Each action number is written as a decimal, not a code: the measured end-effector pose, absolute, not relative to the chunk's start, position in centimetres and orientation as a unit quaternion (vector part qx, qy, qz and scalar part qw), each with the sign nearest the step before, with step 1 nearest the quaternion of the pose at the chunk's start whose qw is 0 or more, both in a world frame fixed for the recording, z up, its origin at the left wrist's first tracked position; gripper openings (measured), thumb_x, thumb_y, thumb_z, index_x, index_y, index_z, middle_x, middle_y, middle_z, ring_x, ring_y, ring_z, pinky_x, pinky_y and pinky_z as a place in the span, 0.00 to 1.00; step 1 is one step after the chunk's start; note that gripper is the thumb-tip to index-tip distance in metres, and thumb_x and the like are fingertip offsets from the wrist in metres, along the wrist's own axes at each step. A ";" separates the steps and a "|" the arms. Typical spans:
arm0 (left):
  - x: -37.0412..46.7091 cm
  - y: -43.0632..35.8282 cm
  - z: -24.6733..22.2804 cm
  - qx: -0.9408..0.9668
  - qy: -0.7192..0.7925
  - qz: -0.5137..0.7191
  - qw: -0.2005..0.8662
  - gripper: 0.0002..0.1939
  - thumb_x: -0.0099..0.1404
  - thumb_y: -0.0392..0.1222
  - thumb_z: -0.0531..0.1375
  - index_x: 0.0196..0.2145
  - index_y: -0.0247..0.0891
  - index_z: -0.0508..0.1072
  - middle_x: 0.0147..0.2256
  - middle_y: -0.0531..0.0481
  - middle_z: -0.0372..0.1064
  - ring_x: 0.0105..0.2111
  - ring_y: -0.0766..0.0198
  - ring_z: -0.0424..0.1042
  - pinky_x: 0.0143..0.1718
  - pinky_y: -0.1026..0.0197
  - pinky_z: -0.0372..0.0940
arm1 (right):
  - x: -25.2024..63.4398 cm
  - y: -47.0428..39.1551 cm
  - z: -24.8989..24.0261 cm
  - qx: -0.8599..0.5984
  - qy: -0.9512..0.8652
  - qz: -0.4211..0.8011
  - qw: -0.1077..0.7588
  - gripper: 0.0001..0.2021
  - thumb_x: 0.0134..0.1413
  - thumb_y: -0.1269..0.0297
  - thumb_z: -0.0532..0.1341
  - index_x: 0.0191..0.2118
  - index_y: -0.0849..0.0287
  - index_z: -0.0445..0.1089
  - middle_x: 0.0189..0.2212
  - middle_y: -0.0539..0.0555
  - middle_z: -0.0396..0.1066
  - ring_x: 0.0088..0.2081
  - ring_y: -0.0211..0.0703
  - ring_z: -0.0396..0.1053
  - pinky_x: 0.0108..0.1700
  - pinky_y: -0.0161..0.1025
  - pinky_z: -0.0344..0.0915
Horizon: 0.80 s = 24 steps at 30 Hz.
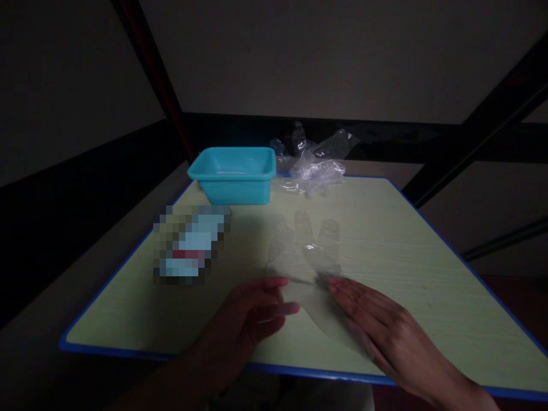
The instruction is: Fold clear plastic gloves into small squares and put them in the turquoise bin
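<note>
A clear disposable plastic glove [306, 251] lies on the table in front of me, its fingers pointing away. My left hand [259, 311] is at the glove's lower left, fingers apart and curved, with nothing visibly held. Across the glove's lower right side, my right hand [372, 319] has its fingers stretched out and close together, with the fingertips touching the plastic. The right thumb is hidden beneath the hand. Where the right fingertips meet the glove, the film looks dark and blurred.
A turquoise plastic basin [242, 191] stands at the back left. Beside it lies a crumpled heap of clear plastic gloves [314, 168]. A pixelated flat object, perhaps a phone [192, 245], rests on the left of the pale table [406, 245], which has a blue edge.
</note>
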State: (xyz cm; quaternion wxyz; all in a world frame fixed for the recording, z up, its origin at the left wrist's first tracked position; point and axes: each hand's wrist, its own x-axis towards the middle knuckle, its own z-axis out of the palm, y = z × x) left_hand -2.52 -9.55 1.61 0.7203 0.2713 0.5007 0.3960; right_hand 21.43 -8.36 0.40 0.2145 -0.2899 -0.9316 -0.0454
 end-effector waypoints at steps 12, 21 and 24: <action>-4.3 -10.3 2.0 0.285 0.486 0.315 0.763 0.24 0.49 0.32 0.62 0.44 0.42 0.62 0.32 0.54 0.67 0.29 0.63 0.74 0.22 0.68 0.65 | 22.2 -8.1 0.4 -0.284 -0.940 0.023 0.186 0.25 0.61 0.75 0.46 0.63 0.61 0.48 0.52 0.59 0.67 0.51 0.44 0.66 0.50 0.42 0.67; -5.5 -9.8 2.5 0.491 0.547 0.242 0.634 0.18 0.55 0.41 0.59 0.44 0.42 0.66 0.30 0.54 0.69 0.16 0.71 0.67 0.16 0.70 0.59 | 23.0 -8.8 0.9 -0.310 -0.930 0.076 0.184 0.28 0.59 0.63 0.54 0.63 0.56 0.47 0.57 0.56 0.60 0.56 0.46 0.60 0.54 0.45 0.63; -5.5 -7.8 2.9 0.680 0.556 0.287 0.383 0.10 0.57 0.38 0.58 0.38 0.41 0.72 0.32 0.51 0.70 0.27 0.65 0.70 0.28 0.65 0.65 | 23.4 -9.1 1.0 -0.289 -0.934 0.038 0.205 0.26 0.59 0.65 0.54 0.62 0.55 0.51 0.53 0.54 0.65 0.54 0.45 0.63 0.53 0.44 0.64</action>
